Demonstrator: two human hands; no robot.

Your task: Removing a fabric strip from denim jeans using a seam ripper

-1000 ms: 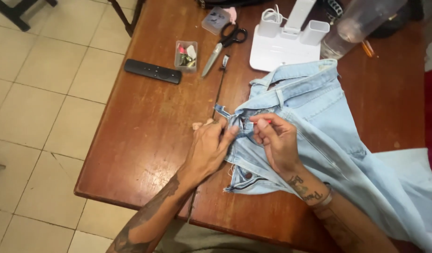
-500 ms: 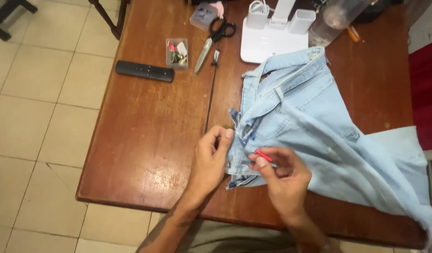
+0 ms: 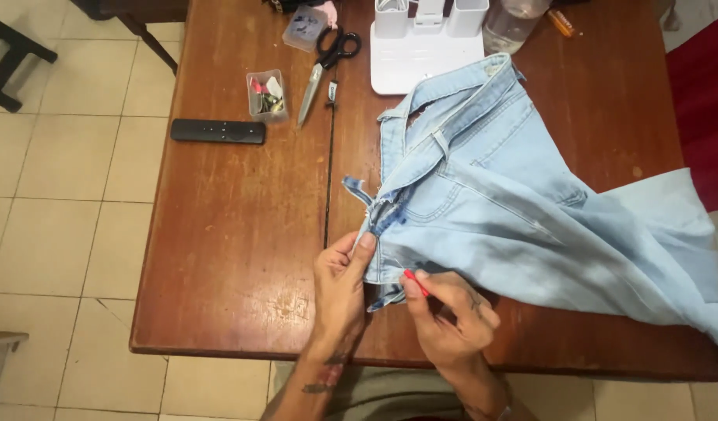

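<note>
- Pale blue jeans (image 3: 515, 187) are spread over the right part of the wooden table (image 3: 234, 257), waistband end toward the near edge. Looks like they're laid flat so the table carries the weight and only the edge being worked needs holding.
- Left hand (image 3: 339, 292) sits at the jeans' left edge, thumb and fingers pressed together on the frayed denim hem, pinching it. My guess is that's to keep the cloth taut and steady.
- Right hand (image 3: 452, 320) is just beside the left, at the jeans' near edge, fingertips closed around a small red-handled tool (image 3: 416, 282). Could be a seam ripper, too small to say for sure.
- The tool's tip points into the fabric right between the two hands, so the seam being worked lies basically at the fingertips, touching both.
- Past the jeans' far-left side: scissors (image 3: 324, 66), a little clear box of bits (image 3: 267, 93) and a black remote (image 3: 217, 131), all well apart from the hands.
- A white stand (image 3: 425, 54) sits at the jeans' far end, touching or nearly touching the fabric.
</note>
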